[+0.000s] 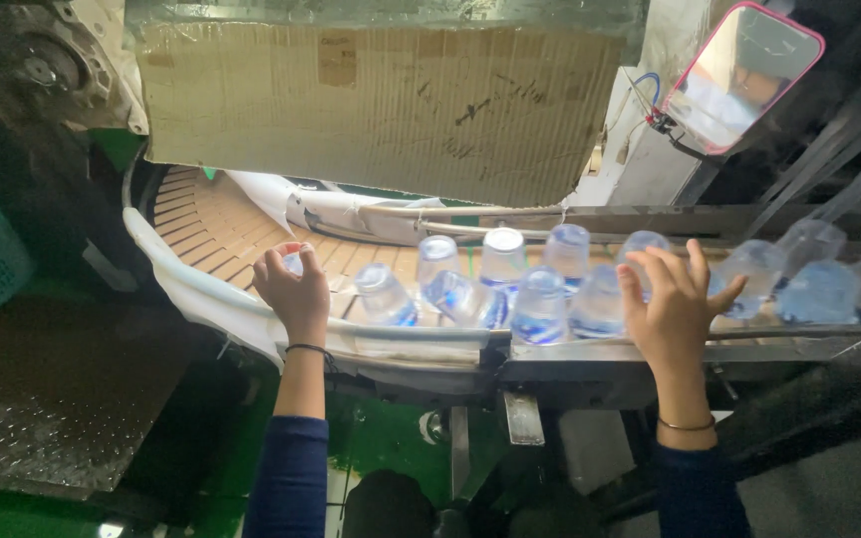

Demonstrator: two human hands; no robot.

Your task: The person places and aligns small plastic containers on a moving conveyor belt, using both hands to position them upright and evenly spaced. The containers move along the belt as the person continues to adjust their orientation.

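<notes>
One clear plastic cup [294, 261] is gripped in the left hand [294, 291] above the curved slat conveyor [201, 224]. The right hand [672, 309] is spread wide, its fingers [650, 274] laid on an upside-down sealed water cup [640, 249]. About eleven such cups [538, 304], holding clear water, are crowded between the rails [590, 349]. One cardboard sheet [381, 100] hangs above.
</notes>
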